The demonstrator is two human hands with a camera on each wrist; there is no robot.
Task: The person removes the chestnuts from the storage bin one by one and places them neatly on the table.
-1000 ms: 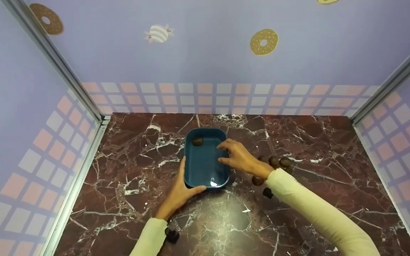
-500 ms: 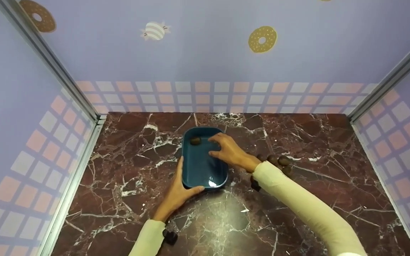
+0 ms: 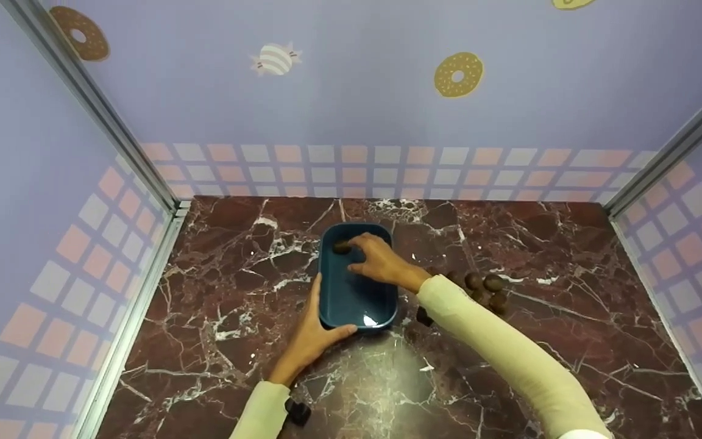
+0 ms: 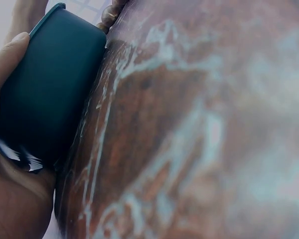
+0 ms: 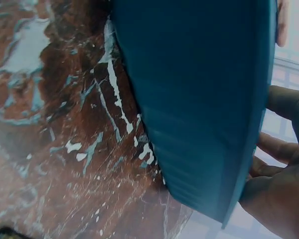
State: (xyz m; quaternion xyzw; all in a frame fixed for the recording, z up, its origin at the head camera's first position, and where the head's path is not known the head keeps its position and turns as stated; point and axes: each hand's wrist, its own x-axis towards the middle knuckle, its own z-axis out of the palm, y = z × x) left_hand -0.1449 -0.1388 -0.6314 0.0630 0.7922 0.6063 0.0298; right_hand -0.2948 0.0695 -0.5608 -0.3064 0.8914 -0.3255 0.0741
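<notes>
Your teal tray [image 3: 357, 292] lies long axis away from you; your left hand [image 3: 308, 335] grips its near corner, your right hand [image 3: 381, 263] pinches a brown nut [image 3: 342, 247] inside

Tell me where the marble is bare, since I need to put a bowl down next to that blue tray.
Left of the blue tray, the marble counter lies bare up to the metal corner post. The near middle, between the two sleeves, is also free. It is crowded right of the tray: brown balls cluster beside the right hand's forearm. The left hand holds the tray's near corner.
</notes>
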